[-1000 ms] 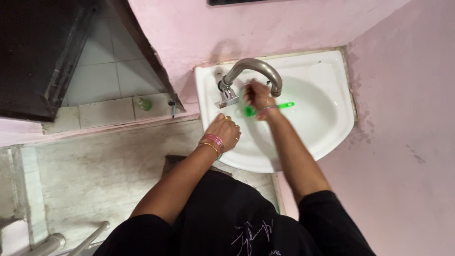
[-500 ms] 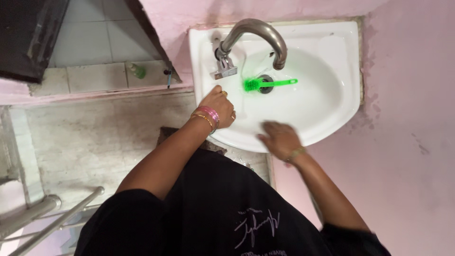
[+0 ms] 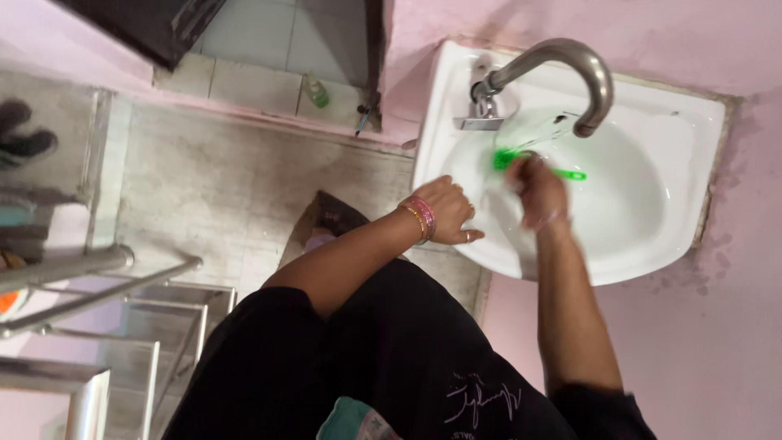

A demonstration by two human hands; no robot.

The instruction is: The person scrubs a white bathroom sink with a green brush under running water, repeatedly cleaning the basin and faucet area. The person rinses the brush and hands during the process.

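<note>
My right hand is at the green brush in the white basin — handle running rightward, grip blurred, can't tell. Left hand rests on the rim, fingers loosely spread.

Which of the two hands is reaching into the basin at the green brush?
The right hand, over the green brush in the basin; the bangled left hand rests on the sink's front rim.

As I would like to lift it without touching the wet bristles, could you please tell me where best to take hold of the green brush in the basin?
Probably by the slim handle end of the green brush, which points away from the tap side, coming from above. The bristle head lies under the steel tap, and the blurred right hand already covers the middle; the left hand rests on the sink rim.
</note>
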